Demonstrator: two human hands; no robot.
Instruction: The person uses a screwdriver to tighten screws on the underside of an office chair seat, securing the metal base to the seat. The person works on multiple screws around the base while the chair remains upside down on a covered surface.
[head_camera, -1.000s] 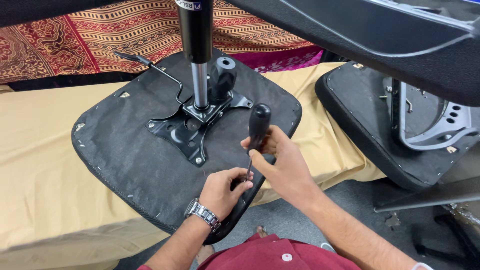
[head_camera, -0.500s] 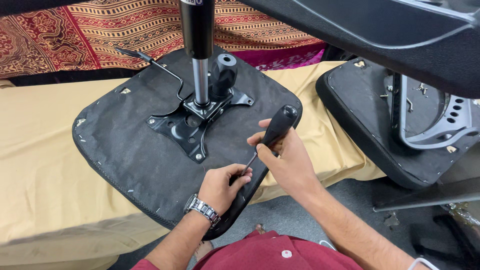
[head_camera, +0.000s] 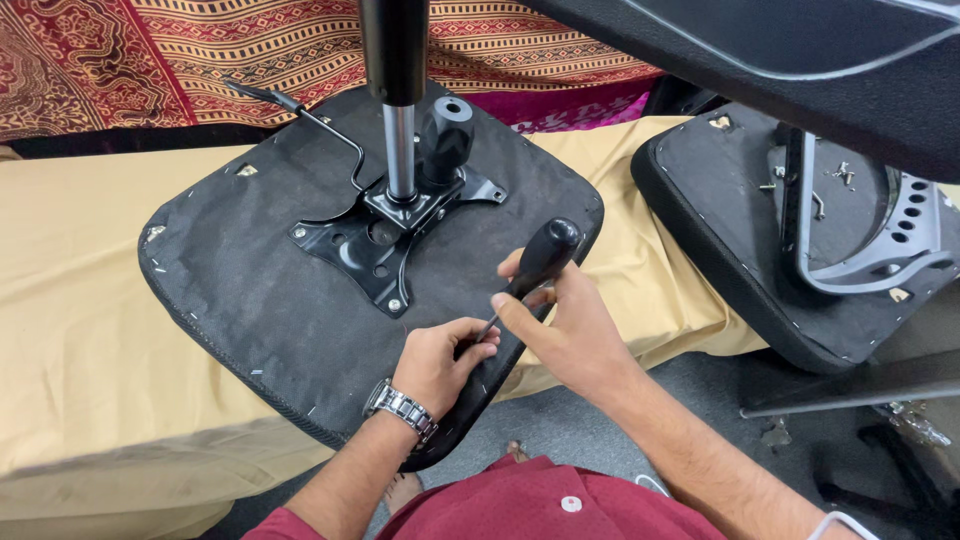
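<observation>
Two hands working at the near edge of an upturned seat base (head_camera: 250, 290): left hand (head_camera: 437, 362) pinching the fabric rim, right hand (head_camera: 570, 330) closing around a black-handled screwdriver (head_camera: 535, 268), tip angling down beside left fingers. Beyond, metal mounting plate (head_camera: 385, 240) sitting centrally.

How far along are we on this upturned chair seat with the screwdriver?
Done: the metal plate with its gas column sits bolted on the seat underside. In hand: right hand grips the screwdriver, its tip at the seat's near edge beside the left hand. Left: a second seat waits at right.
</observation>
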